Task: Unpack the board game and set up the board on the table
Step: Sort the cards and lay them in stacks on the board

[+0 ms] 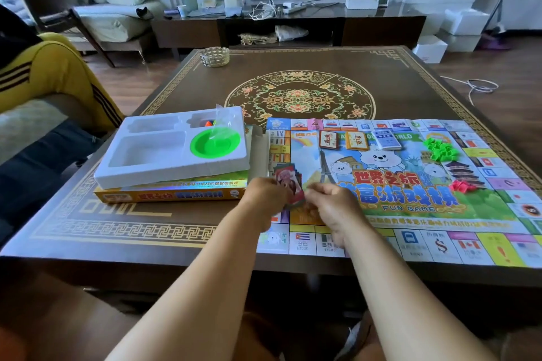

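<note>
Filling a dark ornate table (381, 88), paper game board (410, 214), living-room clutter behind.

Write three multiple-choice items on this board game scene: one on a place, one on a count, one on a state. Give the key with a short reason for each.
1. Where does the white foam tray sit?
A. On the yellow game box
B. On the floor
C. On the game board

2. How many card decks lie in a row along the far part of the board's picture?
A. One
B. Three
C. Six

3. What is the left hand doing?
A. Resting flat on the table
B. Holding a stack of cards
C. Lifting the green bowl

Key: 1 A, the tray lies atop the box. 2 B, two orange decks and a blue deck show. 3 B, its fingers curl round the cards, with the right hand beside them.
</note>
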Demonstrator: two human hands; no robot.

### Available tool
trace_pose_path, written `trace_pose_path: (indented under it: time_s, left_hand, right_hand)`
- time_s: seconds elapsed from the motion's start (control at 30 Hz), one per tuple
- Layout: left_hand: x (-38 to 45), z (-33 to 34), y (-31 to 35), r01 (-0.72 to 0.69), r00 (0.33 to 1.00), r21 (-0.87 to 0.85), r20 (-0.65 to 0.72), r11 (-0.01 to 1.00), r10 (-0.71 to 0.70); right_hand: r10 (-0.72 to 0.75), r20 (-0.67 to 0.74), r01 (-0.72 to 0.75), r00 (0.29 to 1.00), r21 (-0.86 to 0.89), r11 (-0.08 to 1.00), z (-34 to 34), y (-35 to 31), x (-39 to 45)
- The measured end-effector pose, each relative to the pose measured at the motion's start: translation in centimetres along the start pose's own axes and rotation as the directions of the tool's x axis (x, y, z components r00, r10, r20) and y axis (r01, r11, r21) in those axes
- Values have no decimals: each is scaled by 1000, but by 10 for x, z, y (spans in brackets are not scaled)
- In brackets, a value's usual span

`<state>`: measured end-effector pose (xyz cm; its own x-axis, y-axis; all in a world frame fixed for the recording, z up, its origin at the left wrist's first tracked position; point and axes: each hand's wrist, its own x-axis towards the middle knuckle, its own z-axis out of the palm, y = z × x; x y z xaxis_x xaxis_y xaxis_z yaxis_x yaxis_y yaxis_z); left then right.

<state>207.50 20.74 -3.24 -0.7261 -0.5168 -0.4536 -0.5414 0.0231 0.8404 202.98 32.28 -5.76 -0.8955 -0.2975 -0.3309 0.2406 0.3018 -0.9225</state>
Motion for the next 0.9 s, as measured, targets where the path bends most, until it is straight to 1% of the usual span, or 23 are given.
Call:
trace_pose_path:
  time_s: [0.1, 0.2, 0.27, 0.3, 0.33, 0.37, 0.43, 0.5, 0.57, 0.67, 0.73, 0.83, 0.9]
  left_hand:
    - [2, 1, 12, -87, 996, -36, 24, 996, 88]
    - [2, 13, 17, -165, 981, -58, 97, 985, 170]
    - [0, 20, 17, -185, 976, -45, 105, 982, 188]
    - [0, 23, 16, -176, 974, -80, 127, 981, 186]
    - [4, 25, 14, -154, 968, -162, 172, 975, 182]
    - [5, 26, 12, -102, 958, -281, 232, 954, 170]
    - [5, 29, 12, 20, 927, -495, 335, 869, 169]
    - [10, 35, 12, 76, 906, -550, 387, 832, 173]
    - [14, 40, 15, 90, 912, -562, 378, 822, 159]
    - [21, 47, 21, 99, 939, -565, 326, 819, 112]
    - [25, 51, 23, 92, 944, -557, 312, 825, 105]
    - [29, 57, 24, 73, 954, -511, 287, 856, 90]
    - [32, 57, 24, 88, 955, -505, 287, 859, 71]
  right_hand:
    - [-1, 35, -4, 999, 140, 990, -8, -5, 3]
    - [-34, 79, 10, 996, 281, 960, -11, -9, 4]
    - [-8, 87, -23, 996, 346, 938, -14, -11, 5]
    - [15, 93, -49, 996, 372, 927, -16, -11, 6]
    - [36, 104, -75, 994, 401, 913, -19, -11, 8]
    - [51, 114, -96, 992, 429, 898, -23, -11, 9]
    - [59, 124, -110, 991, 453, 885, -28, -12, 13]
    - [45, 127, -96, 991, 432, 897, -31, -13, 16]
    - [27, 115, -69, 993, 383, 921, -32, -12, 19]
    - [-34, 13, 31, 999, 209, 977, -32, -7, 30]
    - [-91, -80, 98, 993, 79, 992, -32, -4, 37]
    - [-145, -195, 149, 970, 8, 989, -32, -6, 44]
    - [-150, -196, 151, 969, -12, 989, -34, -8, 45]
